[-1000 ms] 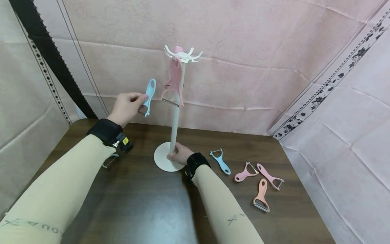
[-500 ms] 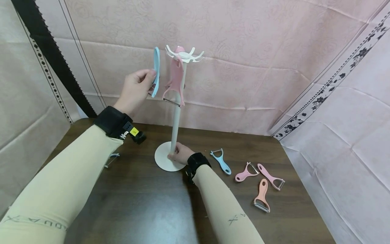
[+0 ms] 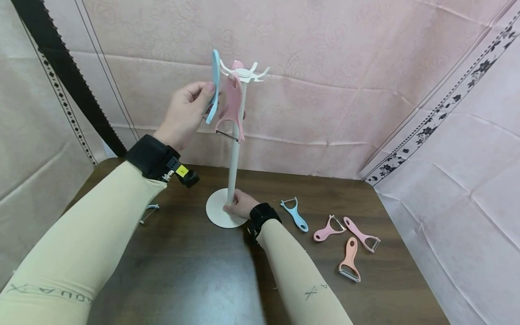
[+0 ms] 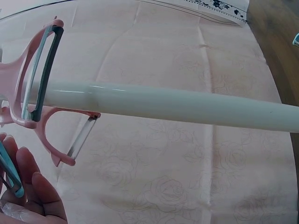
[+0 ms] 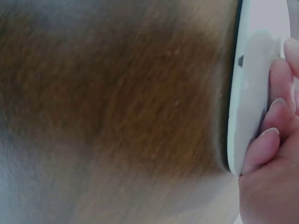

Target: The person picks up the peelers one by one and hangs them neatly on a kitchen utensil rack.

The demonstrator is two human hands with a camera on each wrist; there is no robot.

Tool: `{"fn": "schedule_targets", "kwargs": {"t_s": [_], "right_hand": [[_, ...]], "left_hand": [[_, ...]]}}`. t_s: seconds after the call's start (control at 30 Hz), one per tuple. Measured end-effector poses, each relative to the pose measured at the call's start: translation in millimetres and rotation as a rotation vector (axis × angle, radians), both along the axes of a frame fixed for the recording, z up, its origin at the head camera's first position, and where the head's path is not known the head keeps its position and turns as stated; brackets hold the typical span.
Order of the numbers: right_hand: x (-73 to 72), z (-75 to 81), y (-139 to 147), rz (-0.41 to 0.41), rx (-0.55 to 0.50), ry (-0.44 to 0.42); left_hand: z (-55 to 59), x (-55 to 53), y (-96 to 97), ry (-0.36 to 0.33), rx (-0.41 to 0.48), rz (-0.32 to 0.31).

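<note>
My left hand [image 3: 184, 108] pinches a light blue peeler [image 3: 215, 83] upright, its handle end up beside the left hooks of a white hook stand [image 3: 233, 158]. Whether the peeler touches a hook I cannot tell. A pink peeler [image 3: 233, 101] hangs on the stand, blade down. The left wrist view shows this pink peeler [image 4: 11, 79] and a second pink peeler [image 4: 46, 135] behind the pole, with the blue peeler [image 4: 10, 170] in my fingers. Down at the round base [image 5: 252, 79], my right hand [image 3: 241, 204] holds the stand by the bottom of its pole, fingers resting on the base.
On the brown table [image 3: 195, 271], to the right, lie a blue peeler [image 3: 295, 215], two pink peelers, one [image 3: 325, 232] beside the other [image 3: 359, 232], and an orange peeler [image 3: 349, 259]. Another peeler [image 3: 150, 211] is partly hidden behind my left forearm. Pink cloth [image 3: 308, 113] hangs behind.
My left hand has raised the blue peeler up and to the right, from beside the hanging pink peeler to the hooks, turning it edge-on. My right hand stays at the base.
</note>
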State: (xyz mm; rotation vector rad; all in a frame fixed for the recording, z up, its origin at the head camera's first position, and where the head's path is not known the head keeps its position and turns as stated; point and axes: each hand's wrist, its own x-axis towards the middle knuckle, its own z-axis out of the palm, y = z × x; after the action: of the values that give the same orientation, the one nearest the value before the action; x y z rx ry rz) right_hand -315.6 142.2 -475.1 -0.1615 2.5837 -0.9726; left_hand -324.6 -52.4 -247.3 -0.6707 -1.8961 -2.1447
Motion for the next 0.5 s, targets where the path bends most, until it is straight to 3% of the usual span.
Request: {"fn": "schedule_targets", "kwargs": {"t_s": [0.2,0.5], "right_hand": [[-0.9,-1.5,0.9,0.001,-0.005,-0.004],[-2.8,-2.7,1.6,-0.001,-0.021,-0.017]], "left_hand": [[3.0,0.1,0.1,-0.004,0.017,-0.027],[1.5,-2.8,-2.1,-0.037,-0.062,-0.026]]}}
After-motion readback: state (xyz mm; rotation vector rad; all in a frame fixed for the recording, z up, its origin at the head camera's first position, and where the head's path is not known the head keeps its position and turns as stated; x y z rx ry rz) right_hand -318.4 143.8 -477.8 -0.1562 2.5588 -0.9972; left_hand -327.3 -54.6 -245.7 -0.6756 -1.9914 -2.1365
